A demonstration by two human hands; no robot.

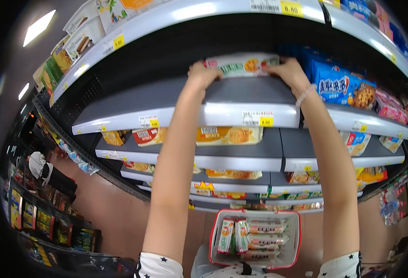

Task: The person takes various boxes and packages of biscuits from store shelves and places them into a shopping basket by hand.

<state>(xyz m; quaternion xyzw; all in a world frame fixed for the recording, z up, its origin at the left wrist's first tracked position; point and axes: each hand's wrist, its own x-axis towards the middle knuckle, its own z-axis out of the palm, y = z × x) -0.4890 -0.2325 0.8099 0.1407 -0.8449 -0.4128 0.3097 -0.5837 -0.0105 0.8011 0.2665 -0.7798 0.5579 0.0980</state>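
Note:
A long white packet with green lettering and a cookie picture lies across the upper grey shelf. My left hand has its fingers around the packet's left end. At its right end my right hand, with a bead bracelet on the wrist, grips it too. Blue cookie bags stand just right of my right hand. Below my arms, a white basket with a red rim holds several similar white packets.
Lower shelves hold red and orange biscuit packs. White tubs stand on the top shelf at the left. A person in a white top is in the aisle at far left, beside another shelf unit. Bottles are at the right.

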